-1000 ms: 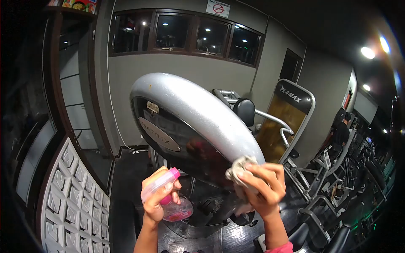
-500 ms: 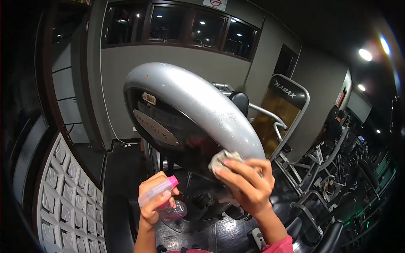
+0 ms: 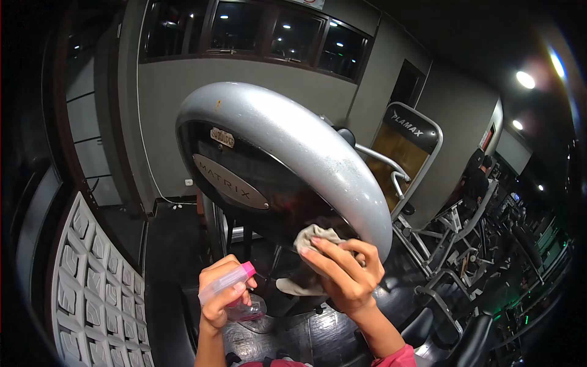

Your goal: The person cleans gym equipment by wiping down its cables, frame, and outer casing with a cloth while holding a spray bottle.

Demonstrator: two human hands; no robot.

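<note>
In the head view, my left hand (image 3: 221,290) is closed around a spray bottle (image 3: 247,307) with a pink nozzle and a clear body. My right hand (image 3: 351,272) grips a crumpled, pale grey cloth (image 3: 317,235), part of which hangs below the fingers. The cloth is at the lower edge of the black panel of a gym machine (image 3: 287,137); whether it touches the panel I cannot tell. A thick silver rim curves over that panel. On the panel are an oval "MATRIX" plate (image 3: 229,182) and a small "SHOULDER" label (image 3: 222,137).
Behind stands another machine marked "PLAMAX" (image 3: 408,125). Gym equipment (image 3: 471,244) fills the right side, with a person in dark clothing (image 3: 476,186) farther back. A white patterned panel (image 3: 101,281) stands at left. A cable (image 3: 147,147) runs down the wall.
My right hand with the cloth has shifted slightly left and down, away from the silver rim. More of the cloth hangs into sight. The view has also shifted a little.
</note>
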